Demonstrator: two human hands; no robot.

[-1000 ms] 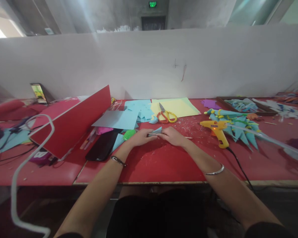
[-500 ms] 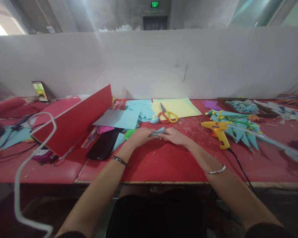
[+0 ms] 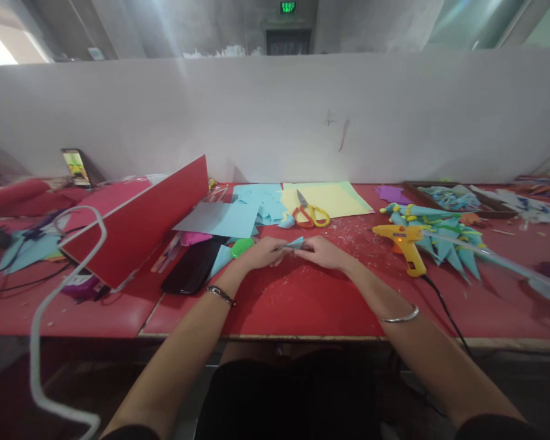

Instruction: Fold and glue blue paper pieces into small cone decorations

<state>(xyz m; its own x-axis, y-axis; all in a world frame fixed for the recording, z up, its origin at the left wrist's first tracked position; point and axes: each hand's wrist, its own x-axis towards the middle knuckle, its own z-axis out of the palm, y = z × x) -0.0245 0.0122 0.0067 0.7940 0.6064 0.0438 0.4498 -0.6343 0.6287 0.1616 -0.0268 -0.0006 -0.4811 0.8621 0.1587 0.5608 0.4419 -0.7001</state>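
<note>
Between my two hands is a small piece of light blue paper (image 3: 296, 243), partly rolled or folded to a point. My left hand (image 3: 264, 252) pinches its left end, and my right hand (image 3: 323, 252) grips its right end, both just above the red tabletop (image 3: 302, 305). Fingers cover much of the paper. Behind them lie scissors (image 3: 318, 215) with one red and one yellow handle, on the edge of yellow sheets (image 3: 339, 197). Cut light blue pieces (image 3: 268, 208) are spread beside those sheets.
A yellow glue gun (image 3: 407, 244) with a black cord lies at the right, touching blue paper cones (image 3: 449, 244). A tray (image 3: 490, 211) stands behind. To the left are a black phone (image 3: 190, 269), a slanted red board (image 3: 137, 229) and a bent white stand (image 3: 35, 342).
The blue paper between my hands has turned and now shows a narrow, pointed shape. My fingers have shifted slightly on it, while the objects around stay where they were.
</note>
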